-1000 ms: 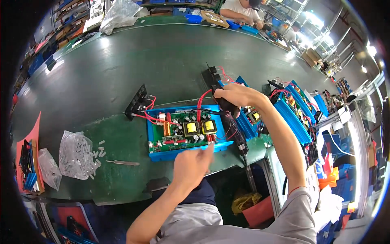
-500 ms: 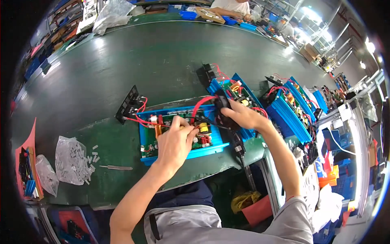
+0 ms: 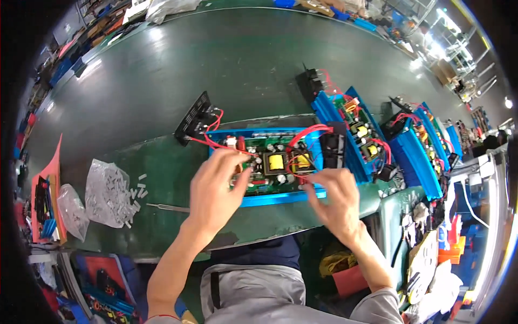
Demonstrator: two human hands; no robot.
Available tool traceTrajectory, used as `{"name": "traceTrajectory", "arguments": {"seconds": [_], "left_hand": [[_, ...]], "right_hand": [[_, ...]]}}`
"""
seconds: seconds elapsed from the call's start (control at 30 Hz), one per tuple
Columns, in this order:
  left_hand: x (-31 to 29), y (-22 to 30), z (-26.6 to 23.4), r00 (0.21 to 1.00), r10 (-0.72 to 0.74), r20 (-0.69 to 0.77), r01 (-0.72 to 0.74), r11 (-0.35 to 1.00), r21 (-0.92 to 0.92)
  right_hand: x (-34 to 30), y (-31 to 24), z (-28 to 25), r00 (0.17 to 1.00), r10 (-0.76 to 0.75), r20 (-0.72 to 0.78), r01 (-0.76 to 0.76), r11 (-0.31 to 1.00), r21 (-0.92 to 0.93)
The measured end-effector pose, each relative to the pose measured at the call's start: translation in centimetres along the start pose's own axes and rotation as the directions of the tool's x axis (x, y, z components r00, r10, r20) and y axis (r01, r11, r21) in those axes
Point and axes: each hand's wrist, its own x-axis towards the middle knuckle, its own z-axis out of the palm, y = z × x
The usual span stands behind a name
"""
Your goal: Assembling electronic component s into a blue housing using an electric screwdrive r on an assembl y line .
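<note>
A blue metal housing (image 3: 264, 201) with a circuit board (image 3: 259, 175) and yellow-wrapped transformers (image 3: 276, 162) lies in front of me. Over the board's left part is my left hand (image 3: 213, 186), thumb apart from its curved fingers, with no held thing visible. My right hand (image 3: 340, 202) hovers at the near right corner, thumb and fingers apart beside thin red and black wires (image 3: 294, 167). Thick red wires (image 3: 310, 130) run to a black end piece (image 3: 332, 148) at the housing's right end. From the left end, red wires lead to a black slotted panel (image 3: 195, 117).
More blue housings with boards (image 3: 350, 129) (image 3: 415, 156) stand to the right. On the left lie tweezers (image 3: 170, 207), a clear bag of small whitish pieces (image 3: 110, 194), another clear bag (image 3: 73, 210) and a tray with dark items (image 3: 48, 208). The green tabletop (image 3: 162, 65) stretches away.
My right hand has let go of the long black tool, which is out of sight, and moved to the housing's near right corner. My left hand has shifted left off the transformers. The view has turned.
</note>
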Motion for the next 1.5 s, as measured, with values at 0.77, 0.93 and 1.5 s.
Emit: {"name": "traceTrajectory", "arguments": {"seconds": [0.77,0.93,1.5], "left_hand": [[-14.1,-6.8,-14.5,0.973,-0.228,-0.036,0.226,0.909,0.35],[-15.8,-7.0,-10.9,0.771,-0.515,-0.375,0.446,0.856,-0.26],[-14.9,-8.1,-11.6,0.757,-0.613,-0.229,0.452,0.743,-0.494]], "right_hand": [[0.1,-2.2,7.0,0.897,-0.435,0.083,0.42,0.895,0.15],[4.0,-6.9,6.4,0.919,-0.33,0.214,0.252,0.912,0.324],[13.5,-17.3,27.3,0.761,-0.314,0.568,0.253,0.95,0.185]]}}
